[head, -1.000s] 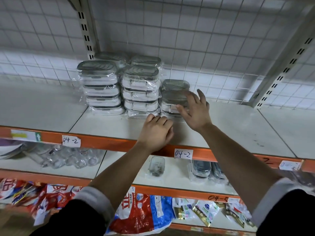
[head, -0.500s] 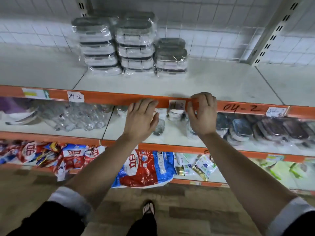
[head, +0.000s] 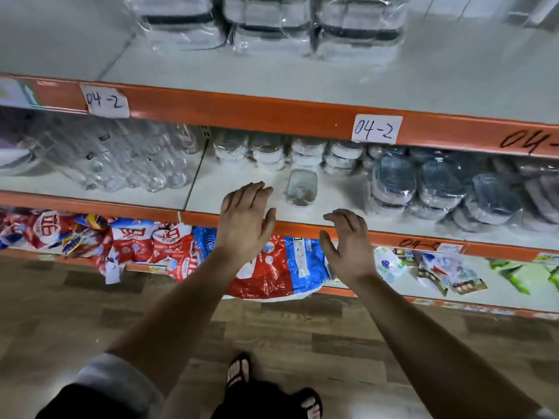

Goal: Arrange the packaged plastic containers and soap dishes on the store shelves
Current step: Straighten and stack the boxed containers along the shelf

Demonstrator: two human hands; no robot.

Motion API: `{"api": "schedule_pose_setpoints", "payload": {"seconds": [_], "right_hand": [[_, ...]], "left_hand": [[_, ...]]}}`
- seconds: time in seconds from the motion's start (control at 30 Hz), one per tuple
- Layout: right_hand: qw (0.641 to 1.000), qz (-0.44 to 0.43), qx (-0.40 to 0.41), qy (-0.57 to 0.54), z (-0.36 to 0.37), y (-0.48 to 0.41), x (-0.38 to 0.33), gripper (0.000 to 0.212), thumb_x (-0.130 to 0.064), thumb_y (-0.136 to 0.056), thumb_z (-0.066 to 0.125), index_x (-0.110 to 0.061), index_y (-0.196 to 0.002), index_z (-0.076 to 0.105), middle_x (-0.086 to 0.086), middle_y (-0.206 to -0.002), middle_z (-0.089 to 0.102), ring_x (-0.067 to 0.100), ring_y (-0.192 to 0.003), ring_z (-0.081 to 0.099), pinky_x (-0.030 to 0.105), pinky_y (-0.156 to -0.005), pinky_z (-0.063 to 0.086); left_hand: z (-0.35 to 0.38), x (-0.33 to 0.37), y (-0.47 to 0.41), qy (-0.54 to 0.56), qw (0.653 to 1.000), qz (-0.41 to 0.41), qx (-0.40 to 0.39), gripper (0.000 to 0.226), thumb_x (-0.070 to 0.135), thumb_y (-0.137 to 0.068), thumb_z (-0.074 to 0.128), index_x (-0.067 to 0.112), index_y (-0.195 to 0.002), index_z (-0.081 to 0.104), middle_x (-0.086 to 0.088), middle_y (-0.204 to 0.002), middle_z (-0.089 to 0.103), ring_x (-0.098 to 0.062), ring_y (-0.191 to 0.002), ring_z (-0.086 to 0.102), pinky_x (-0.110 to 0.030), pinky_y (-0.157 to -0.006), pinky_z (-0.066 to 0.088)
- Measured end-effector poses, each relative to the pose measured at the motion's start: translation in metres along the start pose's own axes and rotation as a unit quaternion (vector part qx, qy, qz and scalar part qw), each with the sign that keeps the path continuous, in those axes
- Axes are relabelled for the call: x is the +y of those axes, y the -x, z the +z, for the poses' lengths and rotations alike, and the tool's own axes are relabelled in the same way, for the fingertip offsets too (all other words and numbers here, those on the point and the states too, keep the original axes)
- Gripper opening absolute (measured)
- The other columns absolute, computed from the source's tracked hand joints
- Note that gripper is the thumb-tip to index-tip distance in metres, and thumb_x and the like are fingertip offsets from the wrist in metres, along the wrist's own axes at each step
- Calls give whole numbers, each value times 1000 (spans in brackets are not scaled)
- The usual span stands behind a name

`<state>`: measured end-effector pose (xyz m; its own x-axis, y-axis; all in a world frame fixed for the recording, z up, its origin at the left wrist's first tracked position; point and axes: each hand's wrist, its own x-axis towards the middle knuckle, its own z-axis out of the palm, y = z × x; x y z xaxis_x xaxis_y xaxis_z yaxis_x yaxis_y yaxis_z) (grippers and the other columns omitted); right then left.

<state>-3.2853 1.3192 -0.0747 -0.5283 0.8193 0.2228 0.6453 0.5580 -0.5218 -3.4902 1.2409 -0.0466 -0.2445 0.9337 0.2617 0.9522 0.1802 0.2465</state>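
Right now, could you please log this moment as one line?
left hand: open | right hand: open | nearest: lone clear container on middle shelf

Both hands are off the upper shelf (head: 453, 86). A second ago the right hand (head: 348, 243) touched the short stack of wrapped containers (head: 360, 28) and the left hand (head: 246, 219) rested on the shelf board. Half a second ago both were at that shelf's orange rail (head: 242, 108), the right one's fingers curled at the 04-2 label (head: 376, 129). Now they hover lower, holding nothing, at the front of the middle shelf (head: 236, 182), the left near a lone clear container (head: 301, 187). The view tilts further down, bringing more floor (head: 90, 313) and the sandalled feet (head: 239, 370) in.
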Motion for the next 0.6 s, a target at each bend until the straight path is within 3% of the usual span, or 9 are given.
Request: {"api": "schedule_pose_setpoints", "payload": {"seconds": [0.2,0.33,0.47,0.6], "right_hand": [[996,4,-76,45,64,-50,10,42,-16,-89,67,-2,-127,59,19,-131,55,40,-126,45,47,-102,44],[987,18,-140,74,111,-78,14,56,-32,-96,55,-13,-147,40,9,-158,27,31,-148,18,44,-111,36],[981,64,-148,110,143,-95,16,63,-44,-100,40,-22,-155,20,0,-164,9,28,-151,1,46,-117,22],[973,119,-122,155,157,-105,21,67,-52,-96,45,-25,-153,24,0,-164,10,34,-150,-3,54,-116,14]], "left_hand": [[49,-63,-19,32,998,-49,-15,45,29,-97,50,11,-138,49,-10,-144,47,-26,-133,43,-41,-109,30],[76,-102,-40,13,999,-29,-33,46,30,-97,49,10,-139,48,-11,-144,46,-27,-132,44,-41,-109,30],[104,-138,-63,-28,996,5,-79,49,31,-97,47,11,-142,43,-10,-151,38,-26,-138,36,-39,-109,24],[126,-168,-98,-60,995,11,-82,57,34,-99,44,12,-150,30,-9,-160,23,-28,-147,20,-41,-114,19]]}}
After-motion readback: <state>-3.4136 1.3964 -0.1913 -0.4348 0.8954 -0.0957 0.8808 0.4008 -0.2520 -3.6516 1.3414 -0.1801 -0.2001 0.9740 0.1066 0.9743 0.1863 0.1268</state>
